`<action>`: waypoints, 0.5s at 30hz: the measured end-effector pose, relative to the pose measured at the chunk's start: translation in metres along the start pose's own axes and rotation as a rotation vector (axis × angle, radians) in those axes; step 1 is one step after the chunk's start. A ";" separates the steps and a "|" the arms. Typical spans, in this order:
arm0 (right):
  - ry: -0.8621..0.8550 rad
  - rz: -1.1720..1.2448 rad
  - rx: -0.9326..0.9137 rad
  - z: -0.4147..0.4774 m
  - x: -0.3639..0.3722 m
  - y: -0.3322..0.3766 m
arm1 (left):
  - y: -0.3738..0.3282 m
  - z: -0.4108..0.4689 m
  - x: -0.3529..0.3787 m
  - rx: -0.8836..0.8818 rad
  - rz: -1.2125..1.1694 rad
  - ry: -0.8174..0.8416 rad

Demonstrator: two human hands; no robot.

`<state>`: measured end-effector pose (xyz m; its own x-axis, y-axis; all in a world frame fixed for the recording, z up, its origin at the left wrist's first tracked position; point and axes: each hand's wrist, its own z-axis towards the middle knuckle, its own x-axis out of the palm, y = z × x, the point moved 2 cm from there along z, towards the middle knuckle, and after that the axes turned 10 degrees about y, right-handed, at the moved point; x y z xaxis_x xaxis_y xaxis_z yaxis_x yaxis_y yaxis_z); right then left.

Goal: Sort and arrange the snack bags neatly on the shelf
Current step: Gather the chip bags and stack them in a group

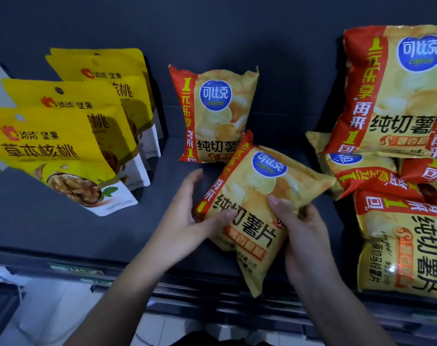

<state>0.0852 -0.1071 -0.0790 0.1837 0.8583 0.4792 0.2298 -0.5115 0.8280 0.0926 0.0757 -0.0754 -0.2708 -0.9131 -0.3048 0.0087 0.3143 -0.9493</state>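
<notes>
Held bag: yellow-and-red chip bag (257, 196), printed face up, tilted, between the two hands over the front middle of the shelf (50, 226). Its top end pointed back and to the right, and its bottom end hung out past the shelf's front edge.
Left hand: left hand (187, 221) was at the bag's lower left edge. The thumb was laid across the printed face and the fingers ran along the edge and behind it, so the hand gripped the bag.
Right hand: right hand (302, 236) was at the bag's lower right side. The thumb pressed on the face and the fingers were curled round the edge, also gripping the bag.
Upright bag: one matching chip bag (212, 113) stood at the middle back, face forward. The held bag's top corner overlapped its lower right corner in view; contact could not be told.
Pile: more matching chip bags (392, 171) were on the right. One leaned upright at the back, the others lay flat and overlapping, and some had their print upside down. The held bag's right corner was just beside the pile.
Pouches: three yellow walnut pouches (62, 146) stood on the left in a row from front to back, each overlapping the one behind.
Rail: front rail (75, 268) ran below the shelf edge and carried a label strip.
Floor: pale tiles (50, 308) showed below.
</notes>
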 end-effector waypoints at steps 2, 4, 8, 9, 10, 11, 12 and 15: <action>0.059 -0.061 -0.140 -0.003 0.007 0.007 | 0.003 0.006 -0.003 -0.037 -0.154 0.107; 0.133 -0.160 -0.264 -0.001 0.014 0.015 | 0.000 0.008 -0.005 0.015 -0.232 0.104; 0.345 -0.334 -0.407 0.023 0.033 0.028 | 0.001 0.019 -0.017 0.146 -0.254 -0.076; 0.388 -0.364 -0.414 0.031 0.040 0.030 | 0.002 0.025 -0.021 0.163 -0.249 -0.118; 0.418 -0.399 -0.415 0.041 0.046 0.030 | 0.005 0.032 -0.025 0.169 -0.238 -0.160; 0.440 -0.437 -0.411 0.050 0.052 0.029 | 0.008 0.039 -0.030 0.167 -0.232 -0.194; 0.456 -0.471 -0.403 0.059 0.056 0.027 | 0.011 0.045 -0.032 0.156 -0.224 -0.207; 0.456 -0.540 -0.358 0.076 0.060 0.013 | 0.023 0.057 -0.035 0.093 -0.226 -0.162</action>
<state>0.1722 -0.0654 -0.0617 -0.2933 0.9560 -0.0082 -0.1606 -0.0408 0.9862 0.1577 0.1004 -0.0910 -0.1183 -0.9892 -0.0860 0.0564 0.0798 -0.9952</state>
